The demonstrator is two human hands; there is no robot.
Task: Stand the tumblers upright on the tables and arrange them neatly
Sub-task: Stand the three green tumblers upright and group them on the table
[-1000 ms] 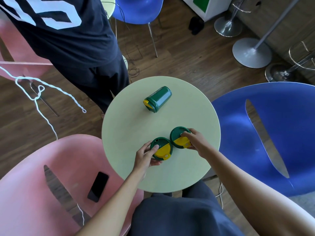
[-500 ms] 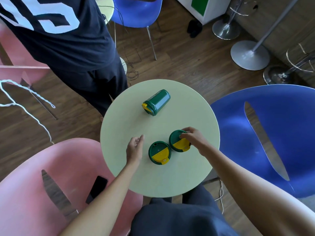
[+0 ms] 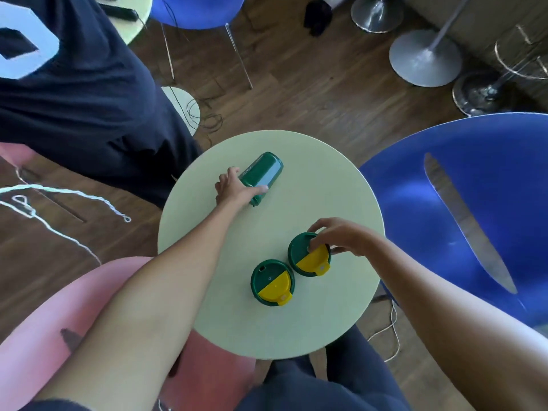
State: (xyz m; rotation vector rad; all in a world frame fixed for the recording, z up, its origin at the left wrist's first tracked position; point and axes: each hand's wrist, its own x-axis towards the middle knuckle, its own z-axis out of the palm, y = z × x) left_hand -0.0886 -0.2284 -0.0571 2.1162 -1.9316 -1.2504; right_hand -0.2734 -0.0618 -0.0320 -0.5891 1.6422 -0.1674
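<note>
Head view: a round desk point(image 3: 341, 197) carries three green tumblers. The far tumbler point(image 3: 264, 176) lies on its side, left of centre and well in from the rim; the left hand point(image 3: 235, 189) wraps its fingers point(image 3: 261, 188) around its lid end. Two stand upright, almost touching, near the right rim: the near tumbler point(image 3: 272, 282) stands free, while the right hand point(image 3: 341, 235) pinches the right tumbler point(image 3: 310, 258) at its lid. Bare desk lies between the lying tumbler and the pair. A pink chair point(image 3: 53, 321) and a blue chair point(image 3: 474, 203) flank the desk.

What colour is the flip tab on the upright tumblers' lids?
Yellow, on dark green lids; the head view shows it.
</note>
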